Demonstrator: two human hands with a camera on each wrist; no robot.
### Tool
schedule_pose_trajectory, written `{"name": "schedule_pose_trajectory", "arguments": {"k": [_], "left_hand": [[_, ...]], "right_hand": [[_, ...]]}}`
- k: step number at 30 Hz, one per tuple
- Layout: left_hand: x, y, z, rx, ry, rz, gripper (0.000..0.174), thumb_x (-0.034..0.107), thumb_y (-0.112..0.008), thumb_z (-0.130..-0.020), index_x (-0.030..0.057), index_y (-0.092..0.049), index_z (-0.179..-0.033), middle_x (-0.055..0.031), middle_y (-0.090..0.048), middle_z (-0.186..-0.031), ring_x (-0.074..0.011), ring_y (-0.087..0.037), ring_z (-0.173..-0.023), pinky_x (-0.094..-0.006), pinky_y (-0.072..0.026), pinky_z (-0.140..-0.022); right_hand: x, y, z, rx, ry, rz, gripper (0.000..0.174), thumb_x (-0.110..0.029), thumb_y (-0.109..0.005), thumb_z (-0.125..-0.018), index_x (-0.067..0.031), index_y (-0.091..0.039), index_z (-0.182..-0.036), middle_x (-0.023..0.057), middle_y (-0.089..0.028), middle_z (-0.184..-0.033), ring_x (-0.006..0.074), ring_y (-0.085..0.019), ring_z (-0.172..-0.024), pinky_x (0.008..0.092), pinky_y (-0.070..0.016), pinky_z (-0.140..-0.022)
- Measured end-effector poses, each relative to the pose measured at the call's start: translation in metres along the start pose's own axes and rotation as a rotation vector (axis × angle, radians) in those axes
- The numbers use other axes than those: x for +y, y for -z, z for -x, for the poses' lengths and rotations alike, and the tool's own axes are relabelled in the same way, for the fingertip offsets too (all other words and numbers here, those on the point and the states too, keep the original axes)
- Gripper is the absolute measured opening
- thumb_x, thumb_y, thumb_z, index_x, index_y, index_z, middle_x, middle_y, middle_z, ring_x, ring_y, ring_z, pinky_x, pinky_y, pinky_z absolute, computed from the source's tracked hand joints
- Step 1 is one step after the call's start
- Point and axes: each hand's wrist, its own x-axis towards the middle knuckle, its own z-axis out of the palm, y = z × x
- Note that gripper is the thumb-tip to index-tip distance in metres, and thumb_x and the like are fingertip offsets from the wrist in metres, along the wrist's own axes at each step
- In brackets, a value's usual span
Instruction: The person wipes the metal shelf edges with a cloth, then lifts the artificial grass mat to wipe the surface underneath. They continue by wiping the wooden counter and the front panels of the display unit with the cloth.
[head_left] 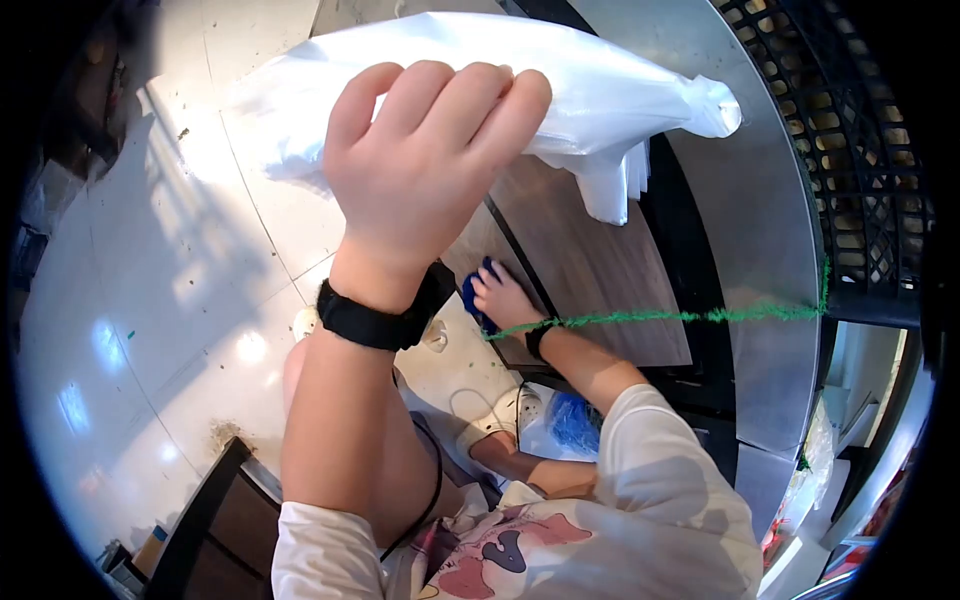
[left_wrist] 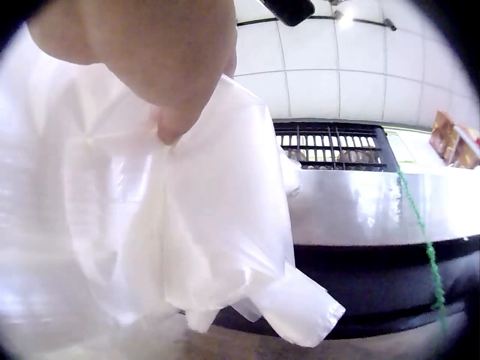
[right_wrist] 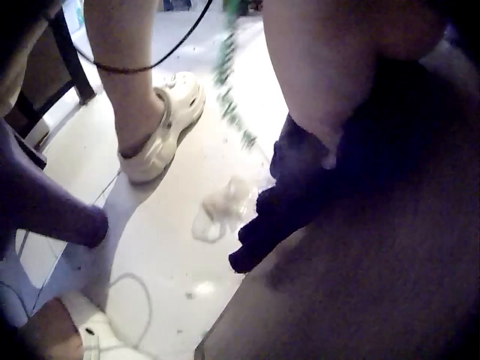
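Observation:
My left hand (head_left: 425, 165) is raised at the top of the head view and grips a bundle of white plastic bags (head_left: 625, 95). In the left wrist view the bags (left_wrist: 217, 217) hang in folds below the thumb, with their handle ends dangling. Lower down, my right hand (head_left: 507, 303) holds a dark blue cloth (head_left: 470, 295) against the wood-look panel (head_left: 590, 250) of the counter front. The right wrist view shows the bunched cloth (right_wrist: 274, 225) under the thumb, its edge hanging over the pale floor.
A green tinsel string (head_left: 650, 318) runs across the metal counter edge (head_left: 740, 230) and down the panel. A black plastic crate (head_left: 850, 150) sits on the counter. On the floor are clog-style shoes (right_wrist: 169, 131) and crumpled clear plastic (right_wrist: 225, 208). Blue plastic (head_left: 573, 425) lies near my feet.

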Motion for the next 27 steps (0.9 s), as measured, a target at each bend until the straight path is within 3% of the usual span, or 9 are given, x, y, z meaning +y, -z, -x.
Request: {"name": "schedule_pose_trajectory", "arguments": {"k": [3, 6, 9, 13, 16, 20, 23, 24, 27], "left_hand": [[0.004, -0.004, 0.003, 0.005, 0.029, 0.015, 0.019, 0.015, -0.065, -0.068, 0.0244, -0.065, -0.085, 0.0106, -0.059, -0.076, -0.0085, -0.056, -0.069, -0.0242, -0.0427, -0.070], [0.004, -0.008, 0.007, 0.003, 0.032, 0.013, 0.018, 0.017, -0.063, -0.068, 0.0268, -0.060, -0.083, 0.0126, -0.056, -0.076, -0.0057, -0.053, -0.069, -0.0228, -0.0406, -0.073], [0.002, -0.006, 0.005, 0.026, -0.001, -0.051, 0.016, 0.017, -0.064, -0.070, 0.0280, -0.061, -0.082, 0.0127, -0.056, -0.075, -0.0057, -0.054, -0.069, -0.0232, -0.0411, -0.071], [-0.001, -0.007, 0.000, 0.079, -0.033, -0.064, 0.016, 0.016, -0.066, -0.071, 0.0285, -0.064, -0.081, 0.0125, -0.056, -0.075, -0.0067, -0.055, -0.070, -0.0236, -0.0417, -0.069], [-0.004, -0.007, -0.002, 0.085, -0.054, -0.059, 0.015, 0.016, -0.066, -0.071, 0.0281, -0.064, -0.081, 0.0123, -0.056, -0.076, -0.0069, -0.055, -0.069, -0.0240, -0.0420, -0.069], [-0.002, -0.003, 0.002, 0.070, -0.053, -0.066, 0.017, 0.017, -0.065, -0.071, 0.0279, -0.064, -0.084, 0.0117, -0.057, -0.077, -0.0065, -0.054, -0.070, -0.0243, -0.0415, -0.072], [0.001, 0.004, 0.000, 0.005, -0.017, -0.004, 0.018, 0.015, -0.067, -0.071, 0.0253, -0.066, -0.086, 0.0115, -0.061, -0.078, -0.0076, -0.056, -0.069, -0.0244, -0.0428, -0.072], [0.001, 0.005, -0.003, -0.020, -0.027, -0.003, 0.016, 0.014, -0.070, -0.071, 0.0243, -0.070, -0.084, 0.0102, -0.063, -0.077, -0.0092, -0.057, -0.069, -0.0241, -0.0440, -0.070], [0.001, -0.005, 0.002, 0.033, -0.011, -0.025, 0.015, 0.014, -0.067, -0.074, 0.0268, -0.064, -0.082, 0.0123, -0.058, -0.077, -0.0064, -0.054, -0.069, -0.0241, -0.0414, -0.072]], "right_hand": [[0.071, 0.048, -0.040, 0.076, -0.148, -0.011, 0.029, -0.024, -0.049, -0.088, -0.0154, -0.063, -0.112, 0.0099, -0.049, -0.136, 0.0309, -0.037, -0.133, 0.0522, -0.0214, -0.112], [0.150, 0.092, -0.089, 0.308, -0.595, -0.031, 0.034, -0.027, -0.050, -0.088, -0.0142, -0.061, -0.118, 0.0101, -0.049, -0.136, 0.0316, -0.039, -0.130, 0.0531, -0.0272, -0.108], [0.197, 0.134, -0.099, 0.464, -0.705, -0.068, 0.034, -0.027, -0.049, -0.088, -0.0129, -0.061, -0.117, 0.0110, -0.050, -0.134, 0.0326, -0.039, -0.129, 0.0532, -0.0277, -0.108], [0.176, 0.130, -0.103, 0.367, -0.648, 0.023, 0.034, -0.026, -0.049, -0.088, -0.0110, -0.063, -0.116, 0.0123, -0.052, -0.132, 0.0340, -0.040, -0.128, 0.0533, -0.0284, -0.107], [0.107, 0.078, -0.097, 0.196, -0.420, 0.051, 0.034, -0.025, -0.049, -0.088, -0.0097, -0.063, -0.115, 0.0133, -0.053, -0.131, 0.0351, -0.040, -0.128, 0.0534, -0.0289, -0.106], [-0.007, -0.015, -0.046, 0.094, -0.106, -0.007, 0.032, -0.026, -0.046, -0.088, -0.0106, -0.067, -0.106, 0.0130, -0.051, -0.135, 0.0323, -0.039, -0.132, 0.0535, -0.0192, -0.112], [-0.015, -0.027, -0.030, -0.045, 0.049, -0.168, 0.031, -0.025, -0.047, -0.086, -0.0087, -0.067, -0.103, 0.0133, -0.052, -0.134, 0.0293, -0.040, -0.131, 0.0539, -0.0185, -0.113], [-0.006, -0.028, -0.033, -0.042, 0.051, -0.232, 0.029, -0.024, -0.047, -0.085, -0.0083, -0.068, -0.099, 0.0141, -0.054, -0.132, 0.0295, -0.042, -0.130, 0.0537, -0.0202, -0.113], [0.039, -0.014, -0.067, 0.420, -0.123, -0.242, 0.020, -0.020, -0.052, -0.079, -0.0083, -0.068, -0.085, 0.0128, -0.059, -0.120, 0.0303, -0.048, -0.122, 0.0493, -0.0259, -0.111]]}}
